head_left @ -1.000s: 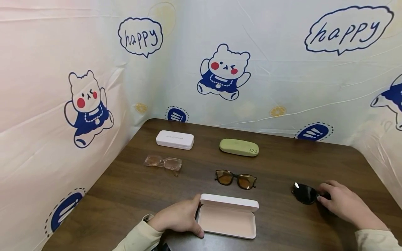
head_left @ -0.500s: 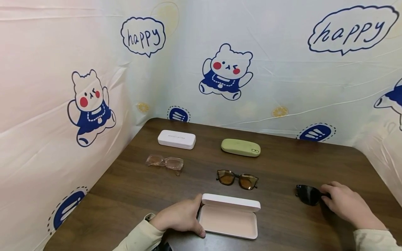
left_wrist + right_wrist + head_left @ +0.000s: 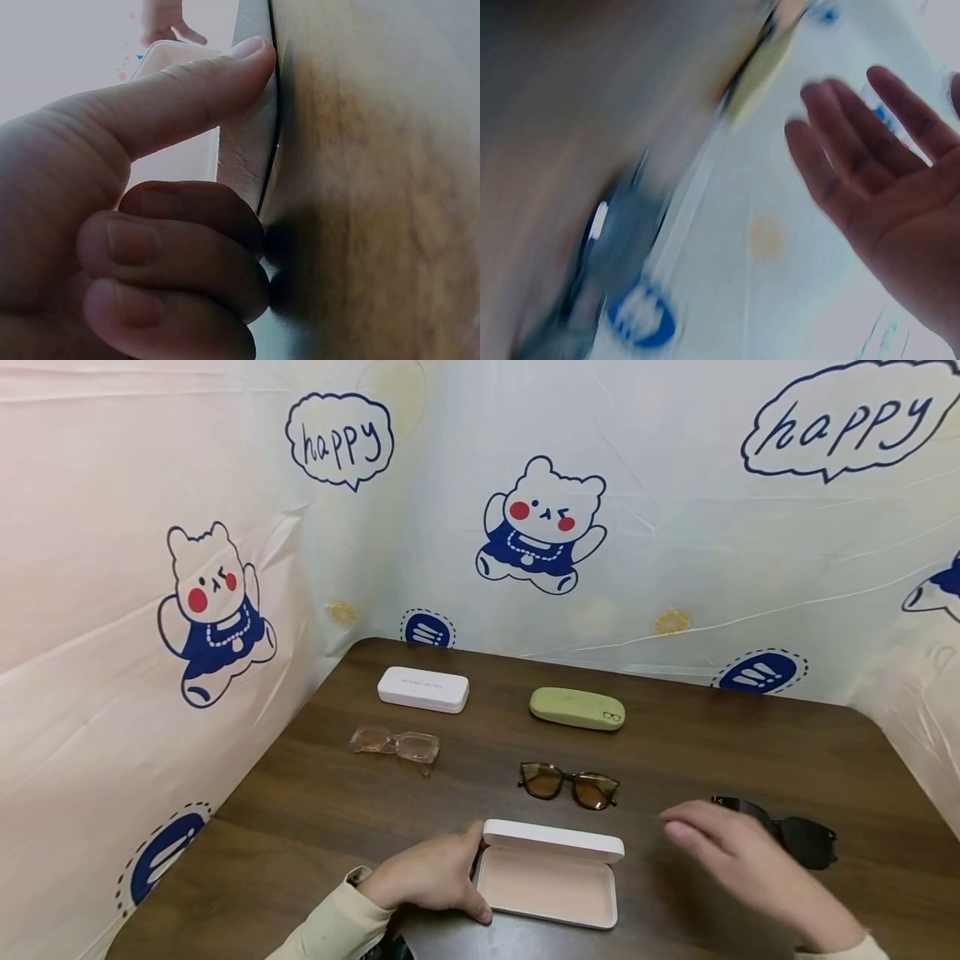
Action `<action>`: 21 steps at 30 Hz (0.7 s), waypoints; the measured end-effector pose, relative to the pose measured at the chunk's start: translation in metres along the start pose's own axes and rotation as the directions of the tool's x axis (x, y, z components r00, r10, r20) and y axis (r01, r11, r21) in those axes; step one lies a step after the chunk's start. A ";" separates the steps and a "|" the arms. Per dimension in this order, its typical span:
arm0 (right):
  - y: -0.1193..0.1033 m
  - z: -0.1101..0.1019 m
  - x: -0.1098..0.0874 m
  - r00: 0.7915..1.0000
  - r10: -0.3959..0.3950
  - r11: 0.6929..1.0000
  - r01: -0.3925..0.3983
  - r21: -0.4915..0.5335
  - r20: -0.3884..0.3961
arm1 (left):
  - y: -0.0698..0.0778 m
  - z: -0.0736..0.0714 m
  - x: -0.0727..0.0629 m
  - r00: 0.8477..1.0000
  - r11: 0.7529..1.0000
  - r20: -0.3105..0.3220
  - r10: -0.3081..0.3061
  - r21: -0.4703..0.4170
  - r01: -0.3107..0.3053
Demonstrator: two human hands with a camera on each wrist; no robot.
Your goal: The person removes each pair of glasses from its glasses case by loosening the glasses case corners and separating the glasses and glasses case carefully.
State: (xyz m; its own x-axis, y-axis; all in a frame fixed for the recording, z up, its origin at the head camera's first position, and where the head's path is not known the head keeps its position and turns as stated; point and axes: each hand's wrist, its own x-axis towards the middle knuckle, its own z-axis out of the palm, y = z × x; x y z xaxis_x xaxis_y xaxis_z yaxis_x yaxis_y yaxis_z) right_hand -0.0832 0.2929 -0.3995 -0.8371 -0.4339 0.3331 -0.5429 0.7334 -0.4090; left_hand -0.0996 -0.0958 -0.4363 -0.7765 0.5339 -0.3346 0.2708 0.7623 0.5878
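At the front middle of the table stands an opened white glasses case [image 3: 546, 881] with a pinkish lining and its lid raised at the back. My left hand [image 3: 431, 875] grips its left end, the thumb [image 3: 202, 94] along the front and the other fingers curled in the left wrist view. To the right of the case, my right hand [image 3: 738, 860] is over the table with nothing in it. Its fingers are nearly straight in the right wrist view. Black sunglasses [image 3: 806, 842] lie just beyond that hand, which partly hides them.
Tortoiseshell sunglasses with amber lenses [image 3: 570, 785] lie behind the open case. Clear pinkish glasses [image 3: 395, 747] are farther left. A closed white case [image 3: 423, 689] and a green case [image 3: 577, 708] sit at the back of the brown table [image 3: 712, 735], before a printed curtain [image 3: 637, 527].
My right hand has let go of the black sunglasses and moved left towards the open case. The sunglasses now lie on the table, farther right than before. My left hand stays on the case.
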 end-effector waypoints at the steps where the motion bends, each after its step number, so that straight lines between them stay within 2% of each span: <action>1: -0.010 0.006 0.003 0.998 -0.015 0.998 0.012 0.067 0.053 | 0.000 0.000 -0.001 1.000 1.000 -0.002 -0.002 0.005 0.002; 5: -0.035 0.027 0.015 0.972 -0.050 0.967 -0.011 0.255 0.230 | -0.001 0.001 0.000 1.000 1.000 -0.015 0.011 0.021 -0.011; 12: -0.045 0.051 0.037 0.928 -0.006 0.924 -0.137 0.356 0.372 | 0.001 0.001 -0.001 0.999 0.999 -0.034 0.022 0.046 -0.021; 15: -0.040 0.052 0.044 0.883 -0.024 0.871 -0.212 0.442 0.469 | 0.002 0.001 -0.002 0.999 0.998 -0.036 0.020 0.061 -0.018; 18: -0.035 0.052 0.046 0.833 -0.075 0.821 -0.260 0.508 0.548 | 0.002 0.002 -0.003 0.999 0.996 -0.039 0.031 0.081 -0.028; 19: -0.034 0.052 0.046 0.820 -0.093 0.810 -0.268 0.522 0.564 | 0.002 0.003 -0.003 0.998 0.996 -0.044 0.037 0.089 -0.033; 21: -0.034 0.052 0.045 0.810 -0.125 0.806 -0.254 0.534 0.573 | 0.001 0.004 -0.004 0.997 0.994 -0.060 0.056 0.100 -0.050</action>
State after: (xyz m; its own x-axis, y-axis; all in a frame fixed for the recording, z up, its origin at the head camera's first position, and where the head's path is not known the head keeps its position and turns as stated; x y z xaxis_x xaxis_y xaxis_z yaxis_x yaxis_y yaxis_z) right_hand -0.1061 0.2215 -0.4148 -0.6488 -0.7427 -0.1657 -0.2611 0.4218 -0.8683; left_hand -0.0939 -0.0960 -0.4369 -0.7930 0.5529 -0.2559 0.3648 0.7673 0.5274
